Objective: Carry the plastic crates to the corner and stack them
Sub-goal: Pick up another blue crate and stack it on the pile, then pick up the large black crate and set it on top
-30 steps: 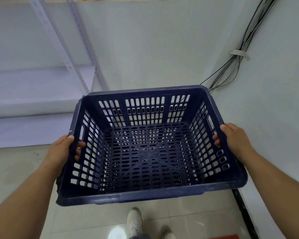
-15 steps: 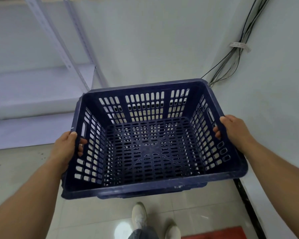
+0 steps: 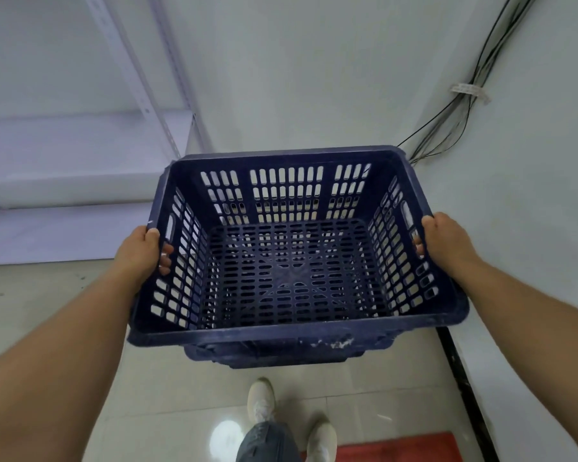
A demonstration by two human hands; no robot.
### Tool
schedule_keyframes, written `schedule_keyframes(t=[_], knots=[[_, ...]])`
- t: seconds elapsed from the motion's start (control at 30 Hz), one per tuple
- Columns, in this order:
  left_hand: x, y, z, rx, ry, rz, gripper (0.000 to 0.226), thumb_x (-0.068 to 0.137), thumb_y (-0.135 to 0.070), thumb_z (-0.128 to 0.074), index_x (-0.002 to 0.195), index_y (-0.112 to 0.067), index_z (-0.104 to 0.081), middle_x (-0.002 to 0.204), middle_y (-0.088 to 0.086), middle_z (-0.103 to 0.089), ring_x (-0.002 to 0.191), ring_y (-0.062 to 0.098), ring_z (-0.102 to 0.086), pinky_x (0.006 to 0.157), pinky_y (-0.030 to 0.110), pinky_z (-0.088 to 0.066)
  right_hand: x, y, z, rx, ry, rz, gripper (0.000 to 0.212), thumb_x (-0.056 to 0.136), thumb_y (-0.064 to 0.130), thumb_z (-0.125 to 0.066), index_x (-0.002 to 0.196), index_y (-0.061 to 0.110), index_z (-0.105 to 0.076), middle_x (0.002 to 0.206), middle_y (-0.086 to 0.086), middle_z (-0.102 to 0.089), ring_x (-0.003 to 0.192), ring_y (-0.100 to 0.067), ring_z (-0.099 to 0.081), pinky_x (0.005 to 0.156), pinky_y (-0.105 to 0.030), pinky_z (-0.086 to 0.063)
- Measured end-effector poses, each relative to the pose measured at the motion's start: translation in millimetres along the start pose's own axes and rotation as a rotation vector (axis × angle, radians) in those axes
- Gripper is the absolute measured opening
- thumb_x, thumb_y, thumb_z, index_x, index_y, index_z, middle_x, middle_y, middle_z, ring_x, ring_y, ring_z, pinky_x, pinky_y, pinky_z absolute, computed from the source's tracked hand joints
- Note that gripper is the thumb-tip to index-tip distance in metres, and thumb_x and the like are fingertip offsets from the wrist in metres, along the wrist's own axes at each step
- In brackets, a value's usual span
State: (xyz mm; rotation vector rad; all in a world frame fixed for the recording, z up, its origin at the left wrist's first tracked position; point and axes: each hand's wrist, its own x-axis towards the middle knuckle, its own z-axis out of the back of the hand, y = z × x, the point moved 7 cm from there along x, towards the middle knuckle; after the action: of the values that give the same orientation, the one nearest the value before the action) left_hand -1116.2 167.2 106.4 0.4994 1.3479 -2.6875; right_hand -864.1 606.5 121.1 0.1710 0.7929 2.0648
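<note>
Crate: I am holding the blue crate [image 3: 291, 271] out in front of me, off the floor, empty.
Left grip: my left hand [image 3: 141, 255] is gripping the crate's 9 o'clock side, thumb over the rim, fingers curling through the wall.
Right grip: my right hand [image 3: 444, 241] is gripping the 3 o'clock side likewise.
Corner: lying at about 1 o'clock, below the cables [image 3: 447, 128].
Unclear: the dark shape [image 3: 281, 355] under the near rim may be another crate.
Doing it well: I should be keeping both sides level, steering towards 1 o'clock, lowering squarely.

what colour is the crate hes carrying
Dark navy blue crate, with slotted walls and base; the head view shows it.
</note>
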Motion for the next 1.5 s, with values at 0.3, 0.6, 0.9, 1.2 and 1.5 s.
schedule_keyframes(t=[0.3,0.6,0.9,1.2,1.5], knots=[[-8.7,-28.7,9.4,0.441,-0.148,-0.185,0.044,0.092,-0.036,-0.038,0.121,-0.005,-0.045,0.119,0.027,-0.055,0.104,0.045,-0.051,0.086,0.054,-0.044,-22.3,41.4,-4.0,-0.512,-0.139,0.251,0.061,0.094,0.033,-0.047,0.146,0.005,-0.03,0.147,-0.022,-0.033,0.133,-0.039,-0.031,0.107,-0.049,-0.029],[-95.8,-66.1,-48.8,0.141,0.126,-0.338,0.047,0.1,-0.031,-0.043,0.144,-0.014,-0.043,0.145,0.008,-0.049,0.13,0.022,-0.048,0.106,0.031,-0.034,-55.6,72.7,-14.0,-0.235,-0.058,0.369,0.056,0.095,0.04,-0.049,0.141,0.009,-0.044,0.148,-0.014,-0.037,0.136,-0.029,-0.036,0.11,-0.047,-0.032],[-163.1,-88.8,-74.6,-0.075,0.308,-0.373,0.034,0.1,-0.031,-0.046,0.132,-0.022,-0.055,0.122,0.001,-0.062,0.099,0.013,-0.064,0.095,0.041,-0.051,-134.1,41.3,17.3,0.004,-0.133,0.225,0.025,0.096,0.033,-0.046,0.107,0.02,-0.065,0.114,0.002,-0.054,0.083,-0.007,-0.048,0.08,-0.029,-0.042],[-243.8,-75.3,-78.3,-0.091,0.547,-0.471,0.035,0.097,-0.031,-0.053,0.131,-0.024,-0.051,0.122,0.0,-0.055,0.108,0.021,-0.059,0.083,0.037,-0.054,-287.1,-8.5,69.2,0.118,-0.345,-0.044,0.028,0.095,0.025,-0.05,0.108,0.004,-0.064,0.11,-0.014,-0.063,0.094,-0.029,-0.061,0.086,-0.037,-0.048],[-366.8,-53.9,-125.8,-0.056,0.89,-0.611,0.04,0.095,-0.025,-0.057,0.133,-0.023,-0.048,0.103,-0.004,-0.057,0.084,0.013,-0.061,0.058,0.023,-0.056,-457.3,-108.0,97.3,0.252,-0.648,-0.385,0.032,0.093,0.029,-0.054,0.123,0.018,-0.06,0.122,-0.001,-0.06,0.085,-0.012,-0.056,0.092,-0.033,-0.046]])
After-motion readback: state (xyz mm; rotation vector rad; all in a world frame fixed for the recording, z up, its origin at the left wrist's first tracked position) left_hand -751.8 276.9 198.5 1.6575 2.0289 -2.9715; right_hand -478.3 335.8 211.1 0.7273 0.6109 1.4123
